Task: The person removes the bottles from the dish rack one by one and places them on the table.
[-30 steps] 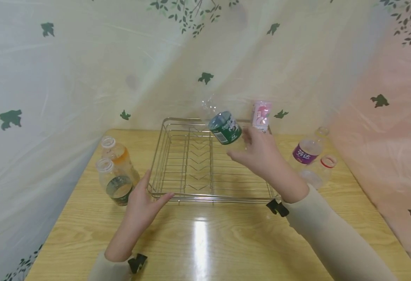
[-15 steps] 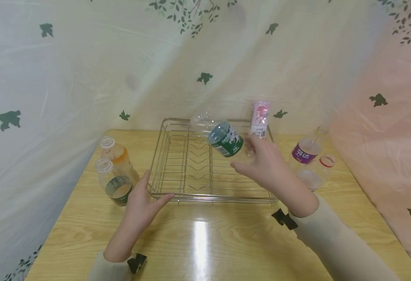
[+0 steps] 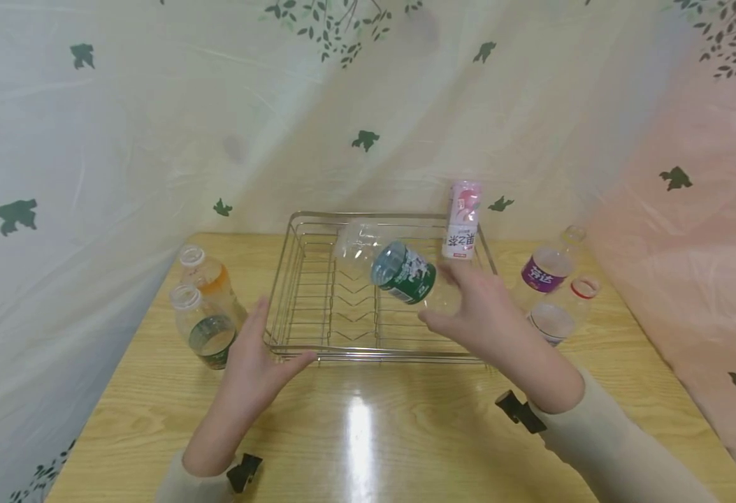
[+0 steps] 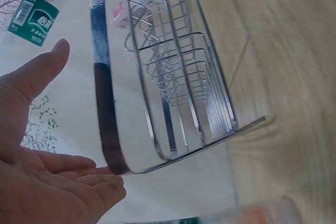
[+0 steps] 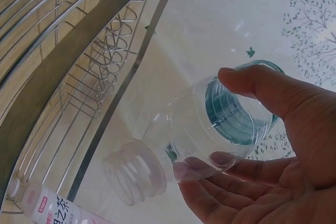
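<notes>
A clear plastic bottle with a green label (image 3: pixel 408 276) is tilted over the right half of the wire rack (image 3: pixel 336 353). My right hand (image 3: pixel 484 307) holds it, thumb on one side and fingers curled along the other, as the right wrist view shows. The bottle's uncapped mouth (image 5: pixel 135 171) points toward the lower left there. My left hand (image 3: pixel 254 360) rests at the rack's front left corner, thumb spread and fingers fairly straight, fingertips right at the rim in the left wrist view. A pink and white bottle (image 3: pixel 462 220) stands in the rack's back right corner, its lettering upside down.
Left of the rack stand an orange-banded clear bottle (image 3: pixel 210 276) and a green-labelled one (image 3: pixel 207 332). To the right are a purple-labelled bottle (image 3: pixel 544 271) and a red-rimmed clear bottle (image 3: pixel 559 318). A patterned cloth (image 3: pixel 279 140) hangs behind the wooden table (image 3: pixel 317 447).
My right hand and its bottle have come down and toward me, from the rack's back edge to over its middle, uncovering more of the pink bottle. My left hand has barely moved.
</notes>
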{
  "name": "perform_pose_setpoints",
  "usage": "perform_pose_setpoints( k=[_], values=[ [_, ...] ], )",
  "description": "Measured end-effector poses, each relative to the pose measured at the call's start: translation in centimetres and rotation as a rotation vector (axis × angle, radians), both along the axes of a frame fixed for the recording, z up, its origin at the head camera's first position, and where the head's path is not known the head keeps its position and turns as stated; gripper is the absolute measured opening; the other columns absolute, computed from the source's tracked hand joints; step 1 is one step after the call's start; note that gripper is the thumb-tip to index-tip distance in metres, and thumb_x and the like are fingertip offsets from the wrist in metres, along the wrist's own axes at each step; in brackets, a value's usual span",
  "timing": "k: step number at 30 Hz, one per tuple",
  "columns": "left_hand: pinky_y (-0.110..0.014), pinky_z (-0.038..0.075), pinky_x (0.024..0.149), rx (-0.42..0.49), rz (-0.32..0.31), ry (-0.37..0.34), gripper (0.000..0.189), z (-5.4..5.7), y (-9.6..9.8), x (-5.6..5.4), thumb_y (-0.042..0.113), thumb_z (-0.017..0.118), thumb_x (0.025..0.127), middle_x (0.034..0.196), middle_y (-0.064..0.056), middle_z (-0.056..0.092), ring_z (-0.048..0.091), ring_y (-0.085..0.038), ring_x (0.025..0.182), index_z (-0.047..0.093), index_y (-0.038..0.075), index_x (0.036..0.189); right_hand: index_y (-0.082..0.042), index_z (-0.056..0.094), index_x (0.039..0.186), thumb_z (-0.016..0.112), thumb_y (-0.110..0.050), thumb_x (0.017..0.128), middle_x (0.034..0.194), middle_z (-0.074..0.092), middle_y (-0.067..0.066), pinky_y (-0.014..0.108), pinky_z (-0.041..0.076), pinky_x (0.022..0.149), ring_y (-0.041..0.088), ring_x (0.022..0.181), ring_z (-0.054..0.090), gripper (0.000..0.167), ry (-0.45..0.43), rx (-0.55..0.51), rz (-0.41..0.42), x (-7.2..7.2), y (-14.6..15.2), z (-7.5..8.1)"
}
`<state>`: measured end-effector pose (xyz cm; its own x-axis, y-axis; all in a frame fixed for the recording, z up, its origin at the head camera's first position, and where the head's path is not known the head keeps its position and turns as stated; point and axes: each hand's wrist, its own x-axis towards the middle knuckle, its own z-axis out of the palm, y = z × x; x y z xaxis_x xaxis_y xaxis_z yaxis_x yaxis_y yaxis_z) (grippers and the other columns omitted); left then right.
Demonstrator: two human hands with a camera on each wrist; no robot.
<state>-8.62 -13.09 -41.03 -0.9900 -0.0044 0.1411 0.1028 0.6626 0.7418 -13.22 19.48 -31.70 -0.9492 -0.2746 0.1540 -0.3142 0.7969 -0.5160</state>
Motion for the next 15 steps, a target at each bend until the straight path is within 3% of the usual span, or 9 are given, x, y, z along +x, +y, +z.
perform_pose_setpoints(
  k=[10, 15],
  values=[
    [-0.058, 0.024, 0.117, -0.044, -0.101, 0.086, 0.12, 2.3, 0.8, 0.7, 0.031, 0.095, 0.073, 0.165, -0.017, 0.019, 0.022, -0.04, 0.148, 0.018, 0.003, 0.162, -0.002, 0.054, 0.139, 0.088, -0.028, 0.08, 0.132, 0.063, 0.018, 0.058, 0.053, 0.092, 0.04, 0.119, 0.059, 0.073, 0.052, 0.047, 0.05, 1.6, 0.4, -0.4],
    [-0.056, 0.024, 0.117, -0.065, -0.156, 0.126, 0.121, 3.5, 1.2, 0.9, 0.03, 0.095, 0.072, 0.166, -0.011, 0.016, 0.02, -0.037, 0.149, 0.017, 0.006, 0.163, 0.0, 0.054, 0.14, 0.089, -0.027, 0.079, 0.135, 0.06, 0.019, 0.059, 0.05, 0.097, 0.041, 0.122, 0.056, 0.076, 0.071, 0.064, 0.084, 2.3, 0.5, -0.4]
  ],
)
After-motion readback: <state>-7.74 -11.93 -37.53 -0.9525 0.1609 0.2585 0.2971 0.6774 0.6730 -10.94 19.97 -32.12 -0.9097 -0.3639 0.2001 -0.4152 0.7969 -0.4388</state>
